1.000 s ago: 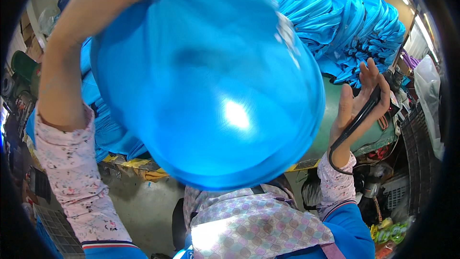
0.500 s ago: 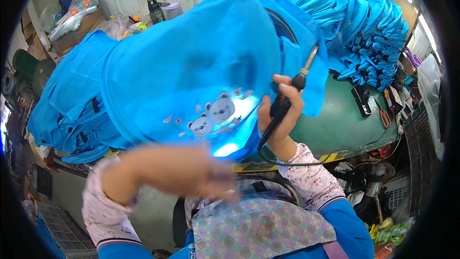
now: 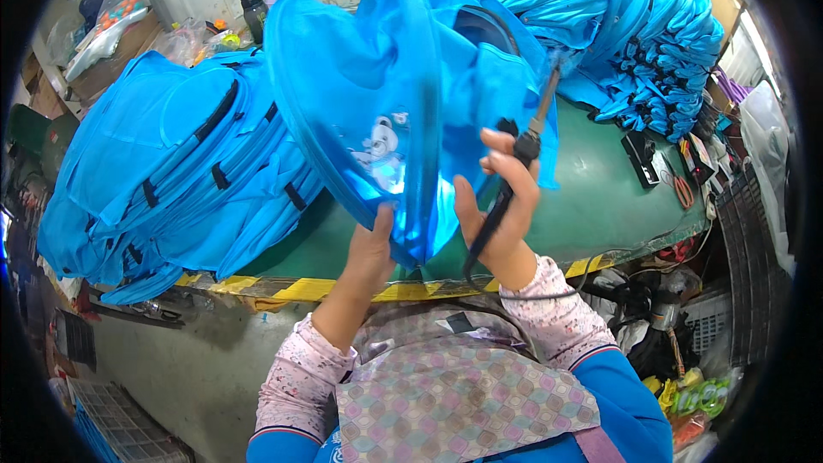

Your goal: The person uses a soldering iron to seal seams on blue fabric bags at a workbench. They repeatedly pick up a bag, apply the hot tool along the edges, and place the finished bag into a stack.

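A blue fabric piece with hooped rims (image 3: 343, 69) stands up in front of me on the green table, partly folded so that two rims curve toward me. A grey bear print (image 3: 381, 150) shows on its lower part. My left hand (image 3: 369, 253) grips the near lower edge, its thumb in front and its other fingers largely hidden. In my right hand (image 3: 512, 244) is a soldering iron (image 3: 529, 144), closed in by the fingers. Its metal tip points up and away, near the fabric's right side, with faint haze around it. A black cord hangs from the handle.
Flattened blue hooped pieces (image 3: 163, 180) are stacked at the left. Another large blue pile (image 3: 634, 26) fills the back right. Orange-handled scissors (image 3: 682, 190) lie at the right of the green table (image 3: 591, 214), beside a small box (image 3: 698, 159). A dark bottle (image 3: 254, 13) stands behind.
My left hand has swung from in front of my body to the fabric's lower edge and taken hold. The fabric has folded and shifted, uncovering the left stack. The iron stays in my right hand.
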`<action>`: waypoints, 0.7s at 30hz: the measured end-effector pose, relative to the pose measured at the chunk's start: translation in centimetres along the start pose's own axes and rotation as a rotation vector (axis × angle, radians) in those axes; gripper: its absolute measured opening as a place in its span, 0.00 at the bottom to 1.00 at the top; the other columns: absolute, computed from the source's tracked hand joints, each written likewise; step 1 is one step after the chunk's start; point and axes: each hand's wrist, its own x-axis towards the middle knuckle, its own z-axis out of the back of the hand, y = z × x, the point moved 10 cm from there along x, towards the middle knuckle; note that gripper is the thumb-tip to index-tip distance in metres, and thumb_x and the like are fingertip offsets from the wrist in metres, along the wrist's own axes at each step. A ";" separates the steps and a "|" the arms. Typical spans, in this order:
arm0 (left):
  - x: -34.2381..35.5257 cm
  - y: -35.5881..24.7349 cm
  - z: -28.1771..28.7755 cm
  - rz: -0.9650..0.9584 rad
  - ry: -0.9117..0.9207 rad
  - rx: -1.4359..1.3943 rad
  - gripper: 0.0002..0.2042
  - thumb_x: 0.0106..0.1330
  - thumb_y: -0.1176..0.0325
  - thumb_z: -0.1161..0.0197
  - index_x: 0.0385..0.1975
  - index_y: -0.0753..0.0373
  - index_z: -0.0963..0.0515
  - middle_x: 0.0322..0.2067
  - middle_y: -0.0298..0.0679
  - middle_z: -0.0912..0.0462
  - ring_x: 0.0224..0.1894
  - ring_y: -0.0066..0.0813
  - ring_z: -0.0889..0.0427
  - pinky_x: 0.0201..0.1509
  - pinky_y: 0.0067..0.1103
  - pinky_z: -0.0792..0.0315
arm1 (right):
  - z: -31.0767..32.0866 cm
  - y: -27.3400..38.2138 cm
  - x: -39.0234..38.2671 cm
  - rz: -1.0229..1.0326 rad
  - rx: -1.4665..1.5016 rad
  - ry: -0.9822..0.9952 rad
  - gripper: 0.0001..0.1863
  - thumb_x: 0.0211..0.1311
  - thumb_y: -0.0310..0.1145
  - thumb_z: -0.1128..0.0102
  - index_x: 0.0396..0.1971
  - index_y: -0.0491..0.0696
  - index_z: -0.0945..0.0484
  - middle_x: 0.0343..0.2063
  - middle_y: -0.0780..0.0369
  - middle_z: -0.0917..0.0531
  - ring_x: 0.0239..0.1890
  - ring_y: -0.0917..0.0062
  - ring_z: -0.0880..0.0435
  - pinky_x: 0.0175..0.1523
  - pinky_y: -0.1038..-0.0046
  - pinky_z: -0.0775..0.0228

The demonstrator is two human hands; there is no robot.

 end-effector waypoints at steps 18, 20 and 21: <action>-0.9 -1.7 -1.0 -0.232 -0.079 0.359 0.13 0.63 0.73 0.28 0.46 0.65 0.20 0.40 0.35 0.15 0.41 0.24 0.17 0.48 0.21 0.25 | 1.2 5.9 -5.1 0.235 -0.116 0.337 0.16 0.48 0.27 0.33 0.40 0.45 0.19 0.18 0.71 0.30 0.21 0.77 0.32 0.33 0.71 0.40; -0.9 -1.6 -1.1 -0.231 -0.076 0.367 0.13 0.63 0.73 0.29 0.46 0.65 0.20 0.40 0.35 0.15 0.42 0.24 0.17 0.48 0.21 0.25 | 0.9 5.6 -5.2 0.249 -0.124 0.348 0.16 0.49 0.28 0.32 0.41 0.45 0.19 0.18 0.70 0.30 0.21 0.76 0.32 0.33 0.71 0.40; -0.8 -1.6 -1.1 -0.228 -0.074 0.370 0.14 0.63 0.73 0.29 0.47 0.65 0.20 0.40 0.35 0.15 0.42 0.24 0.17 0.49 0.21 0.25 | 0.7 5.3 -5.2 0.237 -0.103 0.353 0.16 0.49 0.28 0.32 0.41 0.45 0.19 0.18 0.70 0.30 0.21 0.76 0.32 0.33 0.71 0.40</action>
